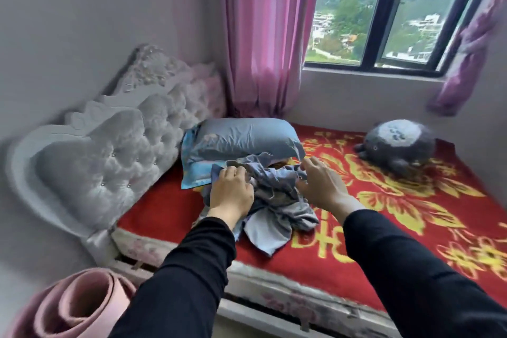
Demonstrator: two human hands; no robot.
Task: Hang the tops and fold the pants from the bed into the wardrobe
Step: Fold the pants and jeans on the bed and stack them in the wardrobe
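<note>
On bed [411, 233], crumpled blue-grey clothes [282, 200]

Blue pillow [244, 140] lies by the tufted headboard [109, 145]; grey plush toy [397, 145] sits well apart

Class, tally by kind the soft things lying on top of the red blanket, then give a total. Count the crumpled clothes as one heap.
pillow: 1
plush toy: 1
heap of clothes: 1 (the garments in it cannot be told apart)
Total: 3
</note>
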